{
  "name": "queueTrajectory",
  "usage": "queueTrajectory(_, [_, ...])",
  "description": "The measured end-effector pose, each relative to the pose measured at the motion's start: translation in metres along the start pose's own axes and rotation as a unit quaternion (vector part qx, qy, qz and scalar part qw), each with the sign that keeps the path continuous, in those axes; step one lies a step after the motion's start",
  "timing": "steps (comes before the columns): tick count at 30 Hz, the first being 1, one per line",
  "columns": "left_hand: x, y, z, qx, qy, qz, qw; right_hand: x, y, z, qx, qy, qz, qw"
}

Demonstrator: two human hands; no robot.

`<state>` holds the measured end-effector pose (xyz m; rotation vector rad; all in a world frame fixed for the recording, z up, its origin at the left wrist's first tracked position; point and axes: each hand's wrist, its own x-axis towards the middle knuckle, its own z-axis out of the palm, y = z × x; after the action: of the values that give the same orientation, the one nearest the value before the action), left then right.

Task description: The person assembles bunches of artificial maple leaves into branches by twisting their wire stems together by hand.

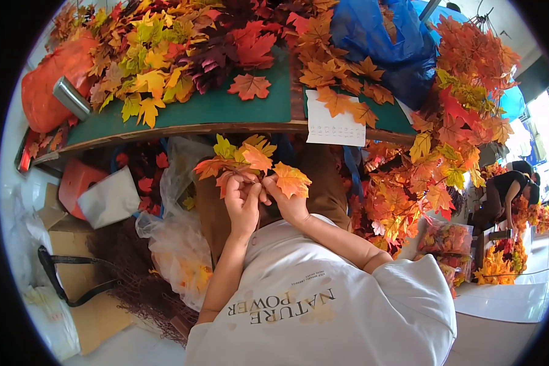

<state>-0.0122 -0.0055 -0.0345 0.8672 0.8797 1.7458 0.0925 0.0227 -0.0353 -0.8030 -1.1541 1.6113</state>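
Over my lap, just below the table edge, both hands are raised close together with their fingertips nearly meeting. My left hand (243, 202) is closed in a pinch at the base of a small spray of artificial maple leaves (226, 161), yellow-green, yellow and orange. Between the thumb and fingers of my right hand (288, 205) is a single orange-yellow artificial maple leaf (294, 179). Its stem end lies beside the spray, hidden by my fingers; I cannot tell whether the two are joined.
A green-topped table (226, 110) carries heaped artificial leaves (158, 49), a paper sheet (332, 122), a metal tube (71, 97) and a blue plastic bag (378, 43). Leaf garlands (451, 134) hang right. Dark thin stems (143, 287) lie left. A person (506, 192) bends at far right.
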Motion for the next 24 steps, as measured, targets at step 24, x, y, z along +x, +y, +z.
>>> queueTrajectory(24, [0.013,-0.014,-0.031,-0.104,0.156,0.041,0.982,-0.017,0.005,0.011,-0.128,-0.138,0.184,0.965])
